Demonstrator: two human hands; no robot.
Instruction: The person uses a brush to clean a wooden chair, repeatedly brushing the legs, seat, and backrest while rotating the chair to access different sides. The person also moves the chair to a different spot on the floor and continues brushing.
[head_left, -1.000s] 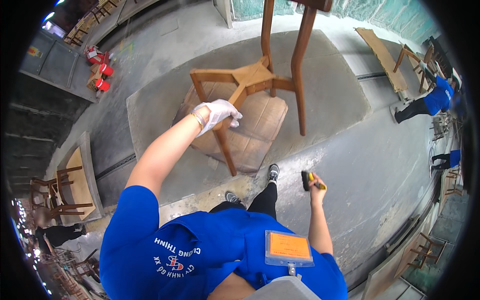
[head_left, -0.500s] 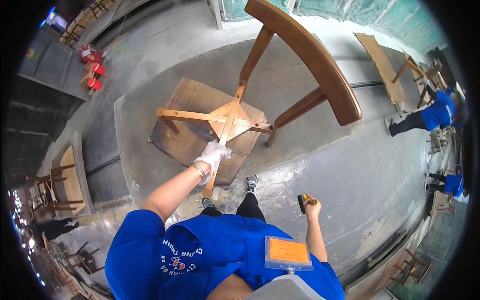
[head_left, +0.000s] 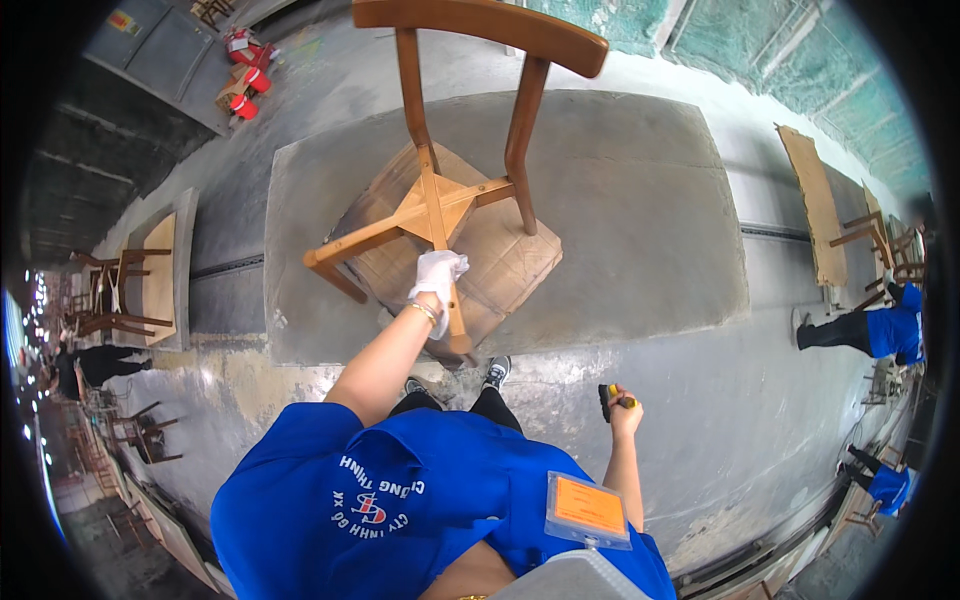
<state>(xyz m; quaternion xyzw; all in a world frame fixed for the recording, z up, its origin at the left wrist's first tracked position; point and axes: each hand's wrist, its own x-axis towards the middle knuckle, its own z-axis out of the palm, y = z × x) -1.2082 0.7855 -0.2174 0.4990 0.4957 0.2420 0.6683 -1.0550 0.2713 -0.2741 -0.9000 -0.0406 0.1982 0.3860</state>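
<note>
A brown wooden chair frame (head_left: pixel 437 212) without a seat stands in front of me, its crossed rails meeting over a lighter square panel. Its curved backrest (head_left: pixel 480 28) rises on the far side. My left hand (head_left: pixel 437 274), in a thin whitish glove, is closed around the near end of one rail. Off to the right, away from the chair, my bare right hand (head_left: pixel 626 412) grips a small brush (head_left: pixel 607 402) with a yellow handle and dark bristles. Under the chair lies a worn cardboard sheet (head_left: pixel 500 262).
The cardboard rests on a wide grey slab (head_left: pixel 640 220). Red buckets (head_left: pixel 250 92) stand at the far left. More chair frames (head_left: pixel 125 290) sit on a board at the left. At the right are a leaning brown panel (head_left: pixel 812 210) and co-workers in blue shirts (head_left: pixel 895 330).
The chair has turned counterclockwise, its backrest swinging from the upper right to the top middle. My left hand stays on the rail. The right hand still holds the brush, and the view has shifted slightly.
</note>
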